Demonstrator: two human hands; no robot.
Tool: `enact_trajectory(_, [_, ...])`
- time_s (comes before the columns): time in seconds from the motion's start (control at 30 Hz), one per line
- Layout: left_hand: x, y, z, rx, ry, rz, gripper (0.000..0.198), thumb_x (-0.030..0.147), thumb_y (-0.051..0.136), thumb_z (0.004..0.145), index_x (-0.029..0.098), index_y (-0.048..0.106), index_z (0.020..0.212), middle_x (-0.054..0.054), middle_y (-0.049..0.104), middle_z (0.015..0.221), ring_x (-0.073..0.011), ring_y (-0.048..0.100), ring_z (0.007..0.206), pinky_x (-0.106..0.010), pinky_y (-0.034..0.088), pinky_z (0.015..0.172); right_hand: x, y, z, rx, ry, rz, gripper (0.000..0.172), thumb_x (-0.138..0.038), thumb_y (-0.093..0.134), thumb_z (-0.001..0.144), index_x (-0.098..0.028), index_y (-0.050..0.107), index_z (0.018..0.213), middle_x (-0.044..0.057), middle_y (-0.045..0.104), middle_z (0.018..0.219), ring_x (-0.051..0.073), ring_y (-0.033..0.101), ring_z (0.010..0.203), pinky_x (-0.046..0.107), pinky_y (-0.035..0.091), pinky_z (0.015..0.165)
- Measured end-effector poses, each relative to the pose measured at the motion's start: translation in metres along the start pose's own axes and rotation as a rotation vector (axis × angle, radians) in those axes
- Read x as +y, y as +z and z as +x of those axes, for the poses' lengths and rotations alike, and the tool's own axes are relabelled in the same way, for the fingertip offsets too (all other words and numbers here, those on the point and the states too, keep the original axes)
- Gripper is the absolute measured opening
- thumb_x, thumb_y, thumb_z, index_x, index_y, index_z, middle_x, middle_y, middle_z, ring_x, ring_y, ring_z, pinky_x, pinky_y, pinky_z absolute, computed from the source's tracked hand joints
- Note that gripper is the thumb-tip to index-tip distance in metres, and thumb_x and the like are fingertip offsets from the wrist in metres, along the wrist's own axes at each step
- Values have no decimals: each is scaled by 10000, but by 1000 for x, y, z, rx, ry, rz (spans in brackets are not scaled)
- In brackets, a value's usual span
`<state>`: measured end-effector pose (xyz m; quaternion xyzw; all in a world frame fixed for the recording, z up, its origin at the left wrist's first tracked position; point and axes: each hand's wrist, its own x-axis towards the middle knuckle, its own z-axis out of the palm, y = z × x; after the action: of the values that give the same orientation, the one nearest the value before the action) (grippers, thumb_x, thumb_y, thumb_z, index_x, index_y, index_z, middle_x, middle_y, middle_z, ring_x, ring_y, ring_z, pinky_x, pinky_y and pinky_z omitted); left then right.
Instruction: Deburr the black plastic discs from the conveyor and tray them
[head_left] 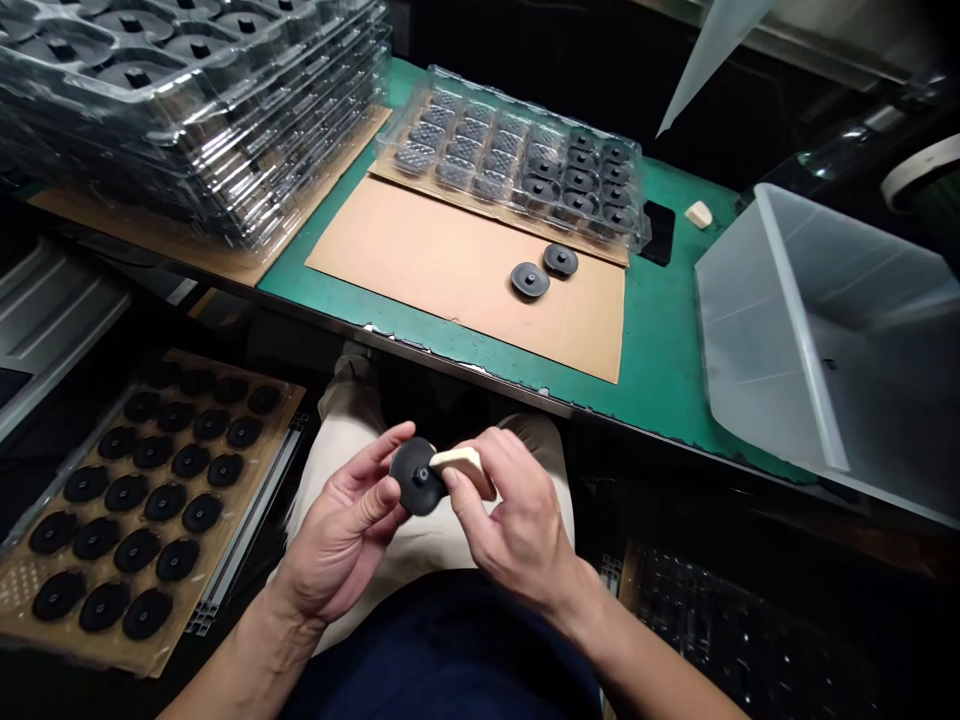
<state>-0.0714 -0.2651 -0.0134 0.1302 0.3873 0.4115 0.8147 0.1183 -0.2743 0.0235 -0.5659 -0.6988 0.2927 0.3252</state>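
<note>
My left hand (pixel 345 520) grips a round black part (pixel 414 482) with a small raised stub in its middle, held above my lap. In my right hand (pixel 517 500) is a cream-coloured block (pixel 466 464), perhaps a sponge or eraser, its tip against the face of the black part near the stub. Two similar black parts, a nearer one (pixel 530 281) and a farther one (pixel 561 260), lie on a cardboard sheet (pixel 420 240) on the green table.
Behind the cardboard sits a clear tray (pixel 450 172), partly filled with black parts. Stacked trays (pixel 247 150) rise at left; another loaded tray (pixel 247 470) lies below. A translucent bin (pixel 780 330), a black phone-like slab (pixel 659 235) and a second cream block (pixel 699 214) stand right.
</note>
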Motion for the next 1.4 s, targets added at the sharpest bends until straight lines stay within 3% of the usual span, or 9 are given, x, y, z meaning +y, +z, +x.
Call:
enact_trajectory(0.13, [1, 1, 2, 59, 195, 91, 513, 208, 912, 740, 310, 769, 1222, -35, 750, 1219, -180, 662, 1181, -241, 511, 1046, -4, 10, -5, -121, 255, 260, 247, -319, 550, 1059, -202, 553, 841, -13, 530, 758, 148, 486, 671, 277, 358, 583])
enact_trajectory(0.3, [4, -4, -2, -9, -19, 118, 440, 318, 840, 840, 282, 755, 1270, -50, 754, 1148, -160, 676, 1064, -215, 544, 948, 3, 5, -6, -22, 32, -8, 180, -244, 525, 1056, -184, 623, 917, 36, 573, 863, 190, 488, 799, 351, 390, 780])
enact_trajectory(0.47, [0, -6, -4, -144, -259, 75, 312, 410, 639, 990, 162, 807, 1078, -90, 724, 959, -163, 663, 847, -276, 597, 777, 10, -8, -2, -205, -227, -63, 261, -148, 493, 1021, -208, 660, 1213, 66, 617, 1029, 217, 512, 902, 389, 395, 827])
enact_trajectory(0.63, [-5, -4, -6, -147, -380, -20, 368, 457, 634, 977, 132, 802, 1014, -96, 704, 834, -197, 666, 708, -358, 629, 616, 9, -15, 4, -315, -430, -126, 258, -208, 472, 1066, -255, 667, 1227, 61, 625, 1068, 230, 520, 955, 421, 382, 876])
enact_trajectory(0.7, [-3, -4, -5, -115, -306, -59, 326, 407, 679, 961, 169, 780, 1160, -102, 741, 986, -187, 692, 822, -343, 640, 736, 9, -12, 4, -231, -381, -137, 206, -209, 497, 1051, -220, 659, 1177, 66, 625, 1050, 231, 528, 947, 422, 381, 881])
enact_trajectory(0.8, [-1, -5, 1, -18, -47, -23, 444, 264, 782, 895, 290, 703, 1331, -59, 719, 1252, -171, 672, 1101, -283, 576, 967, 7, -1, -1, -52, -76, -89, 150, -227, 531, 1026, -178, 586, 895, 36, 568, 853, 188, 496, 784, 357, 379, 748])
enact_trajectory(0.93, [-7, -8, 5, 4, 216, 219, 580, 126, 861, 788, 320, 715, 1314, -54, 657, 1386, -209, 596, 1287, -254, 522, 1047, -5, 9, -5, -119, 257, 199, 282, -301, 560, 1035, -203, 491, 780, -24, 487, 715, 136, 449, 637, 277, 332, 563])
enact_trajectory(1.17, [3, 4, -4, 45, 429, 257, 583, 98, 879, 747, 321, 743, 1268, -51, 688, 1331, -217, 648, 1206, -278, 545, 1026, -21, -1, 6, -19, 30, 59, 212, -230, 549, 1012, -192, 536, 803, 5, 519, 760, 160, 450, 707, 322, 353, 681])
enact_trajectory(1.4, [11, 1, -6, -29, 174, 177, 512, 242, 857, 812, 279, 737, 1308, -81, 745, 1242, -203, 665, 1127, -239, 554, 954, -6, -6, 12, -22, -85, -179, 182, -210, 516, 1051, -179, 608, 897, 45, 591, 868, 193, 462, 784, 378, 339, 766])
